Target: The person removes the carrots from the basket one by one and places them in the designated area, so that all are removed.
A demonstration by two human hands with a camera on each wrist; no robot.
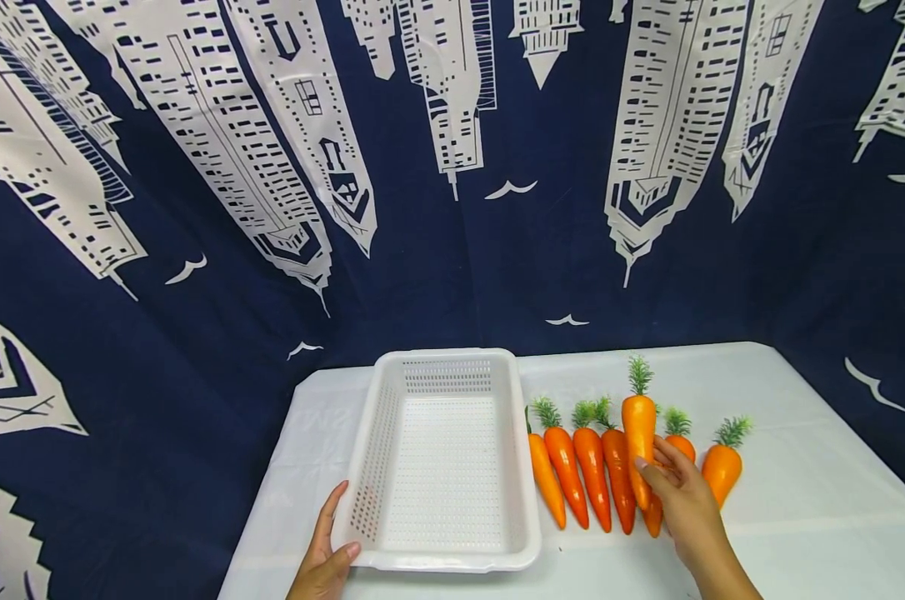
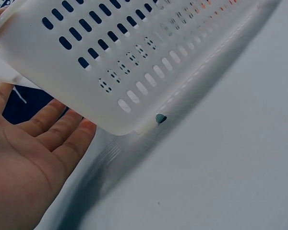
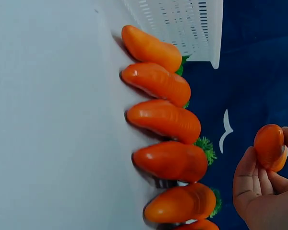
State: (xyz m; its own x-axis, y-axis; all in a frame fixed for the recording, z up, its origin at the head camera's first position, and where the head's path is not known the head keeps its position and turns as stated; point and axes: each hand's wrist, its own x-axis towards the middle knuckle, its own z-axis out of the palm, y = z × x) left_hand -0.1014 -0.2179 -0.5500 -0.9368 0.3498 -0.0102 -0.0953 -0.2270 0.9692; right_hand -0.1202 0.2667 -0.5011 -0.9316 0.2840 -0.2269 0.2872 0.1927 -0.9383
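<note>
My right hand (image 1: 681, 492) pinches an orange carrot (image 1: 638, 425) with a green tuft, held with the tuft upward above the row of carrots. In the right wrist view the held carrot (image 3: 269, 146) shows end-on between thumb and fingers. My left hand (image 1: 325, 550) holds the near left corner of a white plastic basket (image 1: 529, 517), thumb at the rim and fingers along the outer side. From the left wrist, the fingers (image 2: 62, 129) are seen against the corner of the slotted wall. Nothing lies in the basket.
Several orange carrots, among them a dark orange one (image 1: 619, 475), lie side by side right of the basket. Another carrot (image 1: 722, 471) lies at the right end, apart from the row. A dark blue cloth (image 1: 460, 275) with white buildings hangs behind the white table (image 1: 820, 500).
</note>
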